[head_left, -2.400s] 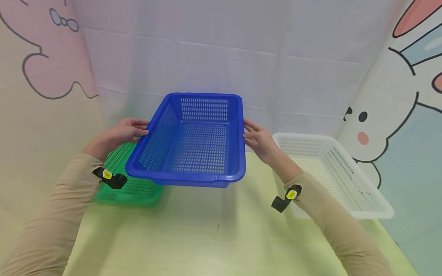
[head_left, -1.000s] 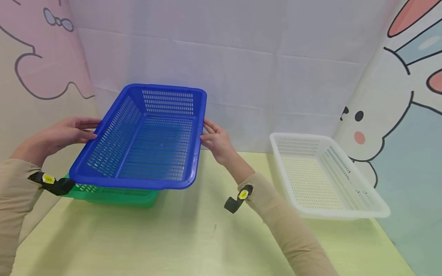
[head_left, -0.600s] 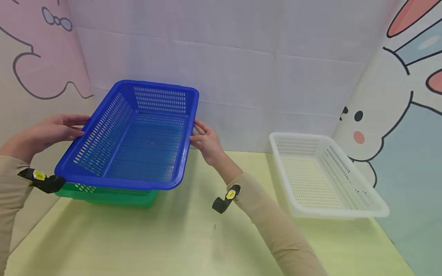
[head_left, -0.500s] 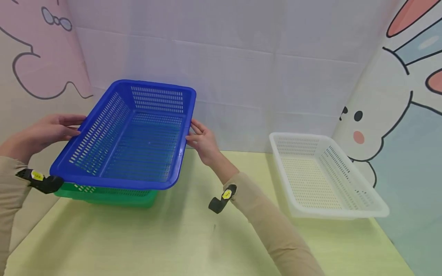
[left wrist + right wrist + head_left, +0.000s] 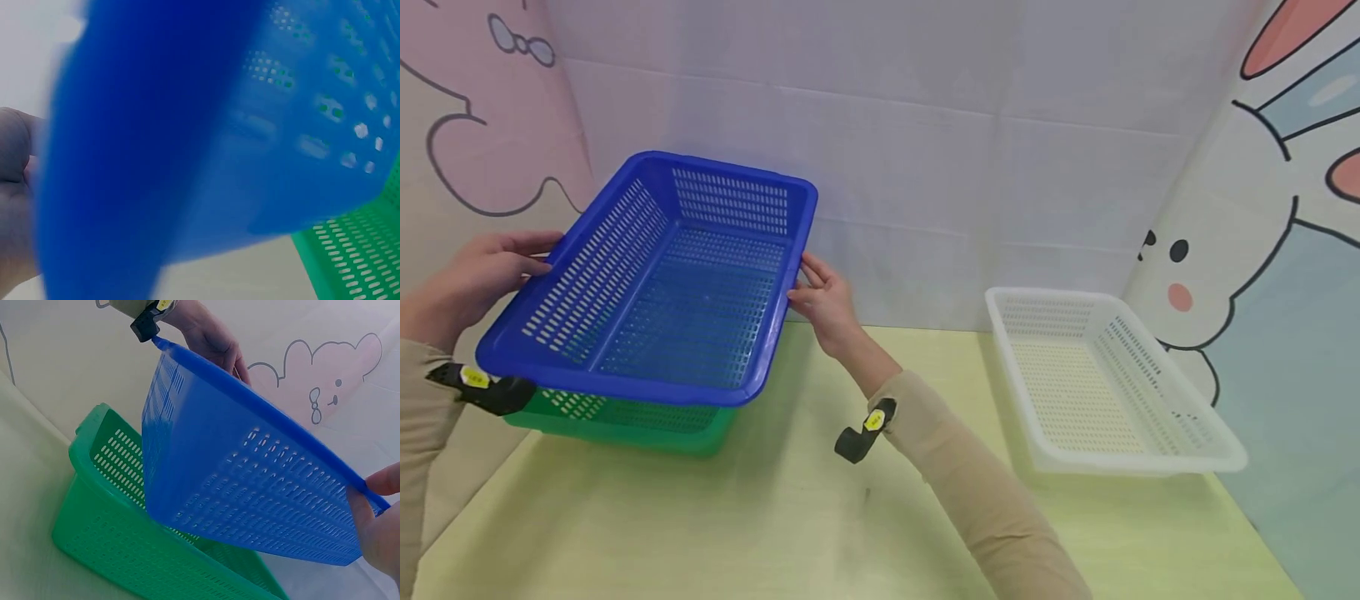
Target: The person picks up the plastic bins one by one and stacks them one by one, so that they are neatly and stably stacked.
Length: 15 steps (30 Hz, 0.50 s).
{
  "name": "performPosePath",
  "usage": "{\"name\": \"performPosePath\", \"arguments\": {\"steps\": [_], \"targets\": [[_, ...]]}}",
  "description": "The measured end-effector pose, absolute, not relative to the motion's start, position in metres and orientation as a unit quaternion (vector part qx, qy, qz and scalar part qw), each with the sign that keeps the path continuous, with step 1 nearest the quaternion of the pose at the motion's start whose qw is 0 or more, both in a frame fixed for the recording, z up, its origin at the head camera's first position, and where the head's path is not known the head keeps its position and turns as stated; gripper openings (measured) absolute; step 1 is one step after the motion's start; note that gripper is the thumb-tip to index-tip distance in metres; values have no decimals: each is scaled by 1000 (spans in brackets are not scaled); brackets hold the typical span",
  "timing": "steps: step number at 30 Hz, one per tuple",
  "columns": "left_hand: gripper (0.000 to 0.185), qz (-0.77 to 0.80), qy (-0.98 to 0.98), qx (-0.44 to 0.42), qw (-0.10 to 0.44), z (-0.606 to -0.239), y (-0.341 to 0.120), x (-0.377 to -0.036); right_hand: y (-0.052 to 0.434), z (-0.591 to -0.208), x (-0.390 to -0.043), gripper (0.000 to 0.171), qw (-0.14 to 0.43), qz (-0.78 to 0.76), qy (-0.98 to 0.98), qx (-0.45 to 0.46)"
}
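A blue perforated basket [image 5: 658,279] hangs in the air, tilted, above a green basket [image 5: 625,417] that stands on the table at the left. My left hand [image 5: 471,279] grips the blue basket's left rim. On its right rim my right hand [image 5: 822,296] holds on with thumb over the edge. The right wrist view shows the blue basket [image 5: 250,469] just over the open green basket [image 5: 144,537], with the left hand [image 5: 209,337] at the far rim. In the left wrist view the blue basket's wall [image 5: 206,131] fills the frame, with green mesh [image 5: 356,256] below.
A white perforated basket [image 5: 1105,383] stands at the right of the yellow-green table [image 5: 820,533]. Cloth backdrops with cartoon drawings close in the back and both sides.
Both hands have carried the blue basket leftward from the table's middle to above the green basket, and it has tipped up at its far end.
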State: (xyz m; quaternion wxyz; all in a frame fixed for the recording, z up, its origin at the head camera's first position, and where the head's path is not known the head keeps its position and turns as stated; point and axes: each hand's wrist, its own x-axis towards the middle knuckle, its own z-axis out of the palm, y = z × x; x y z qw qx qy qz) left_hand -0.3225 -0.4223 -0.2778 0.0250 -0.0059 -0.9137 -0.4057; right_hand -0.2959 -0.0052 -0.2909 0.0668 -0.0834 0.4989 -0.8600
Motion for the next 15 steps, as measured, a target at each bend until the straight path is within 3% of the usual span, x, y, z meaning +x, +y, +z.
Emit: {"name": "performPosePath", "arguments": {"steps": [8, 15], "targets": [[52, -401, -914, 26, 50, -250, -387, -280, -19, -294, -292, 68, 63, -855, 506, -94], [51, -397, -915, 33, 60, -256, -393, -276, -28, -306, -289, 70, 73, -842, 526, -98]]}}
